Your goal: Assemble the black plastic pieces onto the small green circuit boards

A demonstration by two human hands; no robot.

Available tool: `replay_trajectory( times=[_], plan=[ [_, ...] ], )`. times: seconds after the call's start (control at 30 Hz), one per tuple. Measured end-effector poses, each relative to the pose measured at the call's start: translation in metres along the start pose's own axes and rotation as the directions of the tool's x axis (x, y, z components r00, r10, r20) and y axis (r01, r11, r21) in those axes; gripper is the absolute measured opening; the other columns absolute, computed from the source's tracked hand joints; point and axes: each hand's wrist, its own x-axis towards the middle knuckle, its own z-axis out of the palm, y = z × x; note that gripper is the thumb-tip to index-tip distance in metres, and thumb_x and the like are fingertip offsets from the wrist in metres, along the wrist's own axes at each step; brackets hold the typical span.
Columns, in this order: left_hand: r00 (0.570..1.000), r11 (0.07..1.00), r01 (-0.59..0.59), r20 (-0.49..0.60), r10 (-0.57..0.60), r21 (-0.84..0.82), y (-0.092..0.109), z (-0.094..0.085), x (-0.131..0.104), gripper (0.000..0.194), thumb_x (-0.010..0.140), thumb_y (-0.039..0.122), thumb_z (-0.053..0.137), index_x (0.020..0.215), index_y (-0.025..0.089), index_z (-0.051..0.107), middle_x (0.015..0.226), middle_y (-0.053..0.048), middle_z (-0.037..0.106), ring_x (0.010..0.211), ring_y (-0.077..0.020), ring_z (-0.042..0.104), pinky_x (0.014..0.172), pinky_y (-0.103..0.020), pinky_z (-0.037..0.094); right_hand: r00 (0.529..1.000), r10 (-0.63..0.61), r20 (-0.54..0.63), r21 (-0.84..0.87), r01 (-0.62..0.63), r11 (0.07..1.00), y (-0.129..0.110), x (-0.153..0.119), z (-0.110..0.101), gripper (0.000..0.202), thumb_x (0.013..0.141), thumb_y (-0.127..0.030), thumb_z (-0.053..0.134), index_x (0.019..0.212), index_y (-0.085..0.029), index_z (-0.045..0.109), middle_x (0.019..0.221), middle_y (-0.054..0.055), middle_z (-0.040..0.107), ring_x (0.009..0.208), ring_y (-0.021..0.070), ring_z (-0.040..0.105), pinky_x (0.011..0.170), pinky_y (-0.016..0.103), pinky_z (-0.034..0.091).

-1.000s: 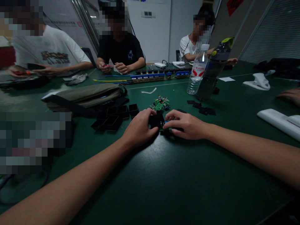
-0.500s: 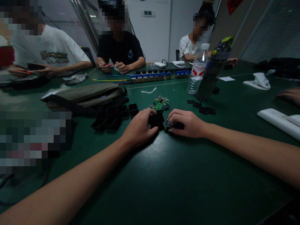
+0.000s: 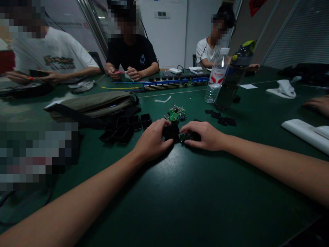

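My left hand [image 3: 153,140] grips a small black box [image 3: 170,132] between thumb and fingers, low over the green table [image 3: 164,202]. Just right of the box, my right hand [image 3: 203,135] has its fingers curled round a small circuit board [image 3: 183,137], whose left end shows past the fingertips. A dark shape lies under the palm and is too dim to make out. Behind both hands sits a pile of green circuit boards [image 3: 175,113]. Several open black boxes [image 3: 122,133] stand to the left, and flat black pieces [image 3: 223,118] lie to the right.
A clear water bottle [image 3: 216,77] and a dark bottle [image 3: 232,79] stand behind at the right. A grey-green bag [image 3: 95,104] lies at the left. Blue modules [image 3: 164,83] line the far side, where three people sit. Another person's hand [image 3: 318,104] rests at the right edge.
My right hand's fingers have shifted, and the circuit board has turned, its end now lying lower and flatter beside the box. My left hand has hardly moved.
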Motion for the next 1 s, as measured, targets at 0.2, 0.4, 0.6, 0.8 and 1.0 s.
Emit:
replay_trajectory(
  times=[0.2, 0.4, 0.6, 0.8, 1.0],
  plan=[
    [1.0, 1.0, -0.014, -0.009, 0.014, -0.01, -0.0018, 0.0013, -0.0004, 0.036, 0.072, 0.023, 0.064, 0.106, 0.018, 0.053, 0.104, -0.01, 0.064, 0.097, -0.0256, 0.061, 0.085, -0.043, 0.05, 0.998, 0.061, 0.015, -0.007, -0.061, 0.998, 0.0007, 0.0, 0.0, 0.032, 0.085, -0.029, 0.064, 0.114, -0.015, 0.06, 0.096, 0.007, 0.066, 0.087, 0.0174, 0.06, 0.079, 0.032, 0.046],
    [1.0, 1.0, -0.02, -0.007, 0.02, -0.002, -0.0014, 0.0009, -0.0001, 0.034, 0.072, 0.024, 0.063, 0.105, 0.017, 0.054, 0.103, -0.01, 0.064, 0.097, -0.0255, 0.061, 0.085, -0.042, 0.05, 1.0, 0.016, -0.019, 0.027, -0.016, 1.0, 0.0018, -0.0002, 0.0001, 0.026, 0.086, -0.022, 0.063, 0.111, -0.014, 0.06, 0.098, 0.007, 0.066, 0.085, 0.0159, 0.06, 0.075, 0.029, 0.046],
    [1.0, 1.0, -0.013, -0.004, 0.013, -0.004, -0.0013, 0.0007, -0.0001, 0.035, 0.073, 0.024, 0.063, 0.106, 0.017, 0.054, 0.104, -0.01, 0.064, 0.097, -0.0251, 0.061, 0.085, -0.041, 0.05, 1.0, -0.004, -0.017, 0.034, 0.004, 0.999, -0.0002, 0.0007, -0.001, 0.019, 0.086, -0.02, 0.062, 0.104, -0.013, 0.06, 0.095, 0.007, 0.066, 0.081, 0.0145, 0.059, 0.072, 0.028, 0.045],
    [1.0, 1.0, -0.017, -0.001, 0.017, -0.006, -0.0013, 0.0005, -0.0006, 0.034, 0.074, 0.024, 0.063, 0.105, 0.018, 0.054, 0.104, -0.01, 0.064, 0.097, -0.0252, 0.061, 0.085, -0.042, 0.05, 1.0, -0.004, -0.011, 0.035, 0.005, 0.999, -0.0015, 0.0013, -0.0011, 0.018, 0.086, -0.021, 0.062, 0.102, -0.014, 0.06, 0.092, 0.006, 0.066, 0.079, 0.0137, 0.059, 0.071, 0.027, 0.045],
    [1.0, 1.0, -0.013, 0.0, 0.013, -0.002, -0.0019, 0.0006, -0.0003, 0.034, 0.073, 0.024, 0.063, 0.105, 0.017, 0.054, 0.104, -0.01, 0.064, 0.097, -0.0254, 0.061, 0.084, -0.042, 0.051, 1.0, 0.001, -0.015, 0.039, -0.001, 0.999, -0.0003, 0.0003, -0.0007, 0.019, 0.087, -0.024, 0.062, 0.103, -0.014, 0.06, 0.091, 0.006, 0.066, 0.079, 0.0138, 0.059, 0.072, 0.027, 0.044]
  ],
)
